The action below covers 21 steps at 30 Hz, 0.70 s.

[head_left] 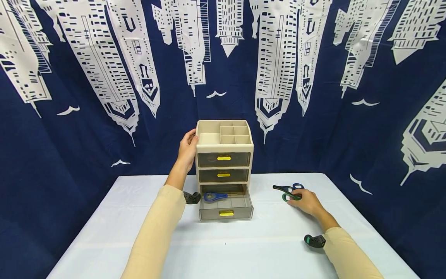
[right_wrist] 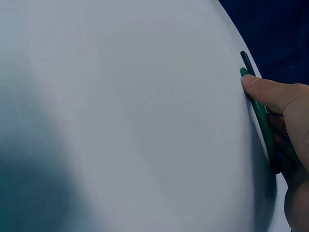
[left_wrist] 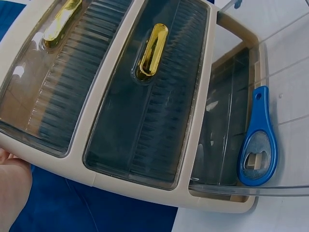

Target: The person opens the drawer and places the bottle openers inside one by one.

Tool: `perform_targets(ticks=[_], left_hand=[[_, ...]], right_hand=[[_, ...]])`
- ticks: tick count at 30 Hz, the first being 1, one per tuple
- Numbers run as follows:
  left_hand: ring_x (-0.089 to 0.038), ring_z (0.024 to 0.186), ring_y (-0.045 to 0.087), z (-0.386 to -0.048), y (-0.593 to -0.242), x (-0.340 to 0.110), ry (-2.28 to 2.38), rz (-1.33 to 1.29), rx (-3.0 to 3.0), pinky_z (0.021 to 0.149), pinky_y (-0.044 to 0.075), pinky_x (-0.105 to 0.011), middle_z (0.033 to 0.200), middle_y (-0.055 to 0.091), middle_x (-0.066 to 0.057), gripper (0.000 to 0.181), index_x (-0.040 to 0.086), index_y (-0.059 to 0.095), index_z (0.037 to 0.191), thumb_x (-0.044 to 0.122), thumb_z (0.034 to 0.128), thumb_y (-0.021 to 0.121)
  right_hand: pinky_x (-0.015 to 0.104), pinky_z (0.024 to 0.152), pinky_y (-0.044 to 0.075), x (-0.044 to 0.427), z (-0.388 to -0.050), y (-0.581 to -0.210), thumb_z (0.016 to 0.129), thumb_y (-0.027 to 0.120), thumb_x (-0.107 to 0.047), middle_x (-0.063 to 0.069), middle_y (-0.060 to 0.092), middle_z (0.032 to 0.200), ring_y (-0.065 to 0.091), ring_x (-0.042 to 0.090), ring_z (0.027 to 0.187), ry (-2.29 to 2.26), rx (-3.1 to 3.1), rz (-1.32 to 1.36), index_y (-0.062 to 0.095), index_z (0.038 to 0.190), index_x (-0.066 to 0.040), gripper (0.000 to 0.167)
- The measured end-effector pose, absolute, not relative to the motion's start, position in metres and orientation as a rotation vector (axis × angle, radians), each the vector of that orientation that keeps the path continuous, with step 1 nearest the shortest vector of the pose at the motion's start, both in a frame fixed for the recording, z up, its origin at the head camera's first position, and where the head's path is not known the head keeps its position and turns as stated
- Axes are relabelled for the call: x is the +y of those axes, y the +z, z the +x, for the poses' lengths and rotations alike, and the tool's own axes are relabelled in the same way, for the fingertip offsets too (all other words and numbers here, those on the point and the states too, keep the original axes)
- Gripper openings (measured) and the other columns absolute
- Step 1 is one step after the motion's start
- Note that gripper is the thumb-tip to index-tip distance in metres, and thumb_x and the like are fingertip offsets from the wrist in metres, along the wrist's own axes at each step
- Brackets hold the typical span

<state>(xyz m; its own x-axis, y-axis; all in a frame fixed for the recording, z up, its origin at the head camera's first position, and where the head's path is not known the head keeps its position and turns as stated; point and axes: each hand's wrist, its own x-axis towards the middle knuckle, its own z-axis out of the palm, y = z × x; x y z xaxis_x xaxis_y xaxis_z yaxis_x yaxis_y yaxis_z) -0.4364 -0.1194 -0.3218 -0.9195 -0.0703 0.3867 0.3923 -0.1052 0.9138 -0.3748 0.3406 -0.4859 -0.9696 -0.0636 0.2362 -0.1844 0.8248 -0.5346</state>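
Observation:
My left hand (head_left: pixel 188 149) holds the upper left side of a cream desktop drawer organizer (head_left: pixel 197 162); its fingers are partly hidden behind the side wall. The organizer's bottom drawer (head_left: pixel 226 214) is pulled out, and a blue bottle opener (head_left: pixel 215 196) (left_wrist: pixel 258 140) lies inside it. To the right, my right hand (head_left: pixel 308 202) (right_wrist: pixel 289 106) pinches green-handled scissors (head_left: pixel 286 197) (right_wrist: pixel 260 113) at or just above the table. A blue loop (head_left: pixel 297 186) shows behind the fingers; whether it belongs to a second pair cannot be told.
Two upper drawers (head_left: pixel 224 175) with gold handles are closed. Open compartments (head_left: pixel 209 138) form the organizer's top. The white table (head_left: pixel 216 252) ends at a dark blue curtain (head_left: pixel 167 135) printed with white buildings.

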Motion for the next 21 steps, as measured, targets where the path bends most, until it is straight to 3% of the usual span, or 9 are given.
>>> perform_targets(ticks=[4,11,21], left_hand=[[-0.031,0.134,0.048,-0.4313,-0.3185,-0.1187,-2.108,-0.364,-1.853,0.108,0.041,-0.042,0.152,0.047,-0.019,0.045,0.002,0.043,0.155,0.014,0.1115,0.048],[-0.031,0.135,0.047,-0.435,-0.321,-0.1184,-2.108,-0.364,-1.846,0.109,0.04,-0.043,0.152,0.047,-0.018,0.046,0.003,0.043,0.155,0.016,0.1115,0.048],[-0.029,0.134,0.047,-0.436,-0.3207,-0.1186,-2.1,-0.357,-1.857,0.109,0.04,-0.042,0.153,0.047,-0.018,0.045,0.003,0.043,0.155,0.015,0.1114,0.048]], right_hand=[[0.063,0.097,0.045,0.339,-0.3766,-0.4904,0.086,0.085,-0.028,0.027,0.069,0.115,0.059,0.051,0.113,0.815,-2.786,0.204,0.07,0.12,0.009,0.052],[0.056,0.086,0.049,0.3343,-0.378,-0.487,0.085,0.085,-0.027,0.011,0.071,0.095,0.065,0.035,0.093,0.747,-2.797,0.229,0.072,0.116,0.007,0.048],[0.052,0.081,0.049,0.3328,-0.3793,-0.488,0.082,0.085,-0.03,0.005,0.067,0.088,0.062,0.029,0.086,0.721,-2.781,0.225,0.074,0.109,0.003,0.044]])
